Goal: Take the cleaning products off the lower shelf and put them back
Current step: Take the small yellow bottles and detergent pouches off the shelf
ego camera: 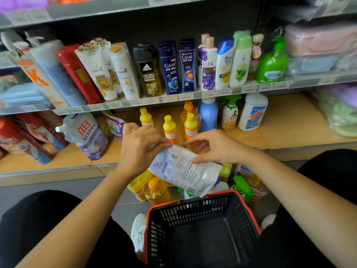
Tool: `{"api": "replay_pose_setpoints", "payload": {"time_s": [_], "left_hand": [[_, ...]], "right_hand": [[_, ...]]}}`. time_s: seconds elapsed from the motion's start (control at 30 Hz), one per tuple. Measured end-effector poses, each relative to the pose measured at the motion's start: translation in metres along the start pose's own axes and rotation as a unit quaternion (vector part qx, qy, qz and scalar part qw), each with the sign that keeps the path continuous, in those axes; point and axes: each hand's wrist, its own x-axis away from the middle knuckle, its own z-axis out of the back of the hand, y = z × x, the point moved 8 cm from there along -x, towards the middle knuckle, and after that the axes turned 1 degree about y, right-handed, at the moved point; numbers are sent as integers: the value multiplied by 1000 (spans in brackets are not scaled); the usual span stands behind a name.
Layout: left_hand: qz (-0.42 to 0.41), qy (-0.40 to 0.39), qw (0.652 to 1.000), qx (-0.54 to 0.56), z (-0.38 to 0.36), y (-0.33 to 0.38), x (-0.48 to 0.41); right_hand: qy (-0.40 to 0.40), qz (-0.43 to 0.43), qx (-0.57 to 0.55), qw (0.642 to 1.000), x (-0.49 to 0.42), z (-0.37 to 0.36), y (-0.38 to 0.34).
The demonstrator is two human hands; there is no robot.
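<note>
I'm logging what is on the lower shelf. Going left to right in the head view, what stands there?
red refill bags → white-and-purple spouted pouch → small purple pouch → yellow-capped bottles → blue bottle → green-trigger spray bottle → white bottle

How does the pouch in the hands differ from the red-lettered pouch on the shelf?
The held pouch, gripped by the left hand and right hand, tilts and shows small print; the shelf pouch leans unheld, showing big red letters. Both are soft, white-and-purple.

Bright, even light; edges blurred and bowed by wide-angle.
</note>
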Motion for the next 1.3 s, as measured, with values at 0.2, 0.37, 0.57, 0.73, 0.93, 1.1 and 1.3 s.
{"api": "replay_pose_setpoints", "payload": {"time_s": [0.2,0.37,0.57,0.73,0.93,1.1,1.3], "left_hand": [[74,43,996,28,18,-34,8],[141,75,985,60,29,-63,12],[219,73,961,151,27,-87,19],[232,55,946,221,15,-97,24],[277,-3,921,273,-6,-102,34],[263,-104,931,231,-26,-90,40],[255,-65,930,259,-11,-62,29]], "right_hand": [[-66,-53,20,996,11,3,35],[35,27,-71,996,7,1,10],[128,153,-33,979,10,10,-33],[111,161,-22,980,9,-3,-48],[149,146,-79,975,6,8,-62],[125,131,-109,977,6,16,-68],[125,108,-143,976,3,8,-57]]}}
